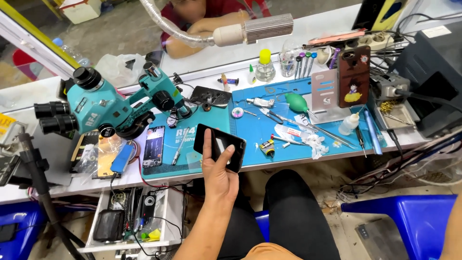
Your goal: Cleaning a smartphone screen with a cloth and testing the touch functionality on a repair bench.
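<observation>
The left hand (219, 166) is raised in front of the body, its bare forearm running up from the lower middle of the view. The wrist is straight and the back of the hand faces the camera. The thumb stands up along the left side while the fingers (230, 155) curl round to the right, closed in a grip. At the far right edge a strip of bare forearm shows; the right hand itself is out of view.

A white workbench (298, 33) carries a blue repair mat (269, 132), a teal microscope (110, 103) and scattered tools.
</observation>
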